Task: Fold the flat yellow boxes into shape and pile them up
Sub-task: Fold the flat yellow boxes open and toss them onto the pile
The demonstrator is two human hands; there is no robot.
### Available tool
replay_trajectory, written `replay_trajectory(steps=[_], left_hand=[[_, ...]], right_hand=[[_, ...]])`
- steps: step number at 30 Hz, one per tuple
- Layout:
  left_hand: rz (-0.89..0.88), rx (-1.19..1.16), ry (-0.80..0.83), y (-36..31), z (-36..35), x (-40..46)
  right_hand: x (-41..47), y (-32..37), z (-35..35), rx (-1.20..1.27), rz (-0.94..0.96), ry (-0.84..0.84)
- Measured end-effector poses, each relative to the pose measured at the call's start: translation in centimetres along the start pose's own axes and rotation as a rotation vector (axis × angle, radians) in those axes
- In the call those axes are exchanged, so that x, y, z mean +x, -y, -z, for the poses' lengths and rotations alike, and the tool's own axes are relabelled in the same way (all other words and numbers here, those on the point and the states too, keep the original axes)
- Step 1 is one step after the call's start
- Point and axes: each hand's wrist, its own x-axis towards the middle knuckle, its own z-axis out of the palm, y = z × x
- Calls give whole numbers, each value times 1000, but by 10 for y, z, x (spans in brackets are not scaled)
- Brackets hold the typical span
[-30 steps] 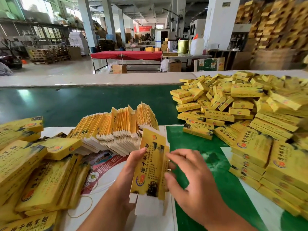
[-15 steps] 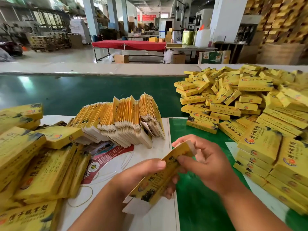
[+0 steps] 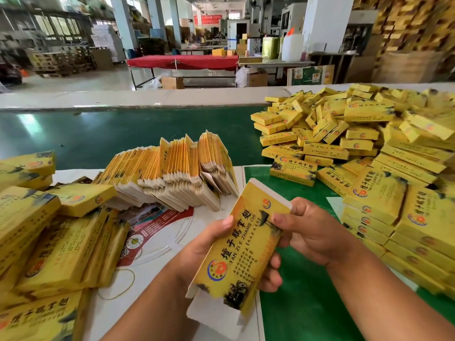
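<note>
Both hands hold one yellow box (image 3: 243, 249) with its printed face up, tilted, low in the middle of the view. My left hand (image 3: 209, 242) grips its left side, thumb on top and fingers curled under. My right hand (image 3: 310, 232) pinches its upper right edge with the thumb on the face. White flaps stick out at both ends. A row of flat yellow boxes (image 3: 172, 173) leans on edge just beyond. A big pile of folded boxes (image 3: 357, 148) fills the right side.
More yellow boxes (image 3: 49, 237) lie stacked at the left on a white sheet (image 3: 157, 262) with a rubber band. The green belt (image 3: 98, 136) runs across behind. A red-covered table (image 3: 182, 62) and pillars stand far back in the hall.
The box has turned from nearly edge-on to face up and now looks opened out. My right thumb has moved onto its upper right corner. The camera tilted slightly.
</note>
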Motion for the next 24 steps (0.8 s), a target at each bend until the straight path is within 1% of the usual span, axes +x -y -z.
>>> replay_trajectory(steps=[1, 2, 3, 4, 5, 7, 9, 11, 12, 15, 17, 20, 22, 24], left_hand=[[57, -156, 224, 0, 4, 16], [122, -275, 287, 2, 1, 9], [180, -336, 309, 5, 1, 4], [164, -370, 324, 7, 3, 3], [109, -355, 255, 10, 4, 4], [51, -349, 59, 13, 8, 5], [-7, -340, -90, 13, 10, 6], [-35, -302, -170, 12, 10, 5], [-31, -278, -205, 10, 9, 5], [-43, -194, -302, 13, 7, 8], [-72, -61, -385, 15, 7, 10], [-98, 111, -456, 19, 3, 12], [-126, 175, -494, 22, -1, 14], [-148, 240, -579, 20, -2, 14]], right_hand=[[0, 0, 0, 33, 7, 0], [0, 0, 0, 79, 21, 18], [0, 1, -4, 103, 29, 2], [1, 1, -7, 95, 39, -57], [2, 0, -10, 59, 50, -137], [4, -5, -15, -46, 65, -283], [4, -11, -21, -179, 43, -333], [3, -18, -24, -317, 33, -331], [3, -20, -24, -348, 38, -342], [4, -23, -23, -319, 38, -396], [5, -24, -24, -347, 66, -462], [6, -32, -32, -491, 127, -559], [6, -35, -39, -618, 166, -603], [7, -35, -44, -671, 201, -635]])
